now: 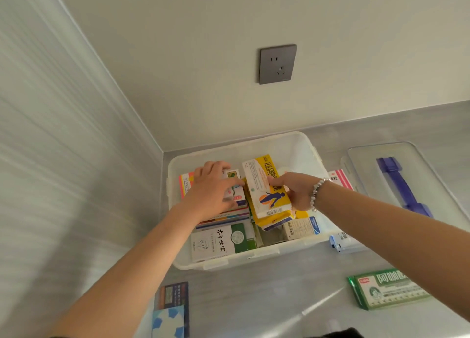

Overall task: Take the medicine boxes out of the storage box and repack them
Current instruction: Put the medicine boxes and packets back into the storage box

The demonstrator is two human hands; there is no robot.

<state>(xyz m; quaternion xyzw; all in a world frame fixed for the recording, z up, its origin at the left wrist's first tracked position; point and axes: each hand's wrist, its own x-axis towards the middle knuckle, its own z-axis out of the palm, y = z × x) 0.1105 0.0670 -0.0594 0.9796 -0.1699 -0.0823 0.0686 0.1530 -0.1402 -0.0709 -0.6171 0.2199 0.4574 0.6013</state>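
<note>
At six o'clock a blue box (171,309) and, toward four, a green box (386,290) lie out on the counter (267,294), so I judge the step as either unloading or refilling. In the storage box (312,157) at twelve o'clock, the left hand (213,190) presses loosely spread fingers on a stack of medicine boxes (223,217), while the right hand (292,190) pinches a yellow-and-white box (267,185) by its edge. Next calls for steadying the stack while the yellow box moves.

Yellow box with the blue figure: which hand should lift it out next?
Right. The right hand already grips the yellow box by its edge, while the left hand rests on the stacked boxes beside it.

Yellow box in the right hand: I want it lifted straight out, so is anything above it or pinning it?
Nothing visible above the yellow box. The right hand grips its side; the left hand rests on neighbouring boxes.
</note>
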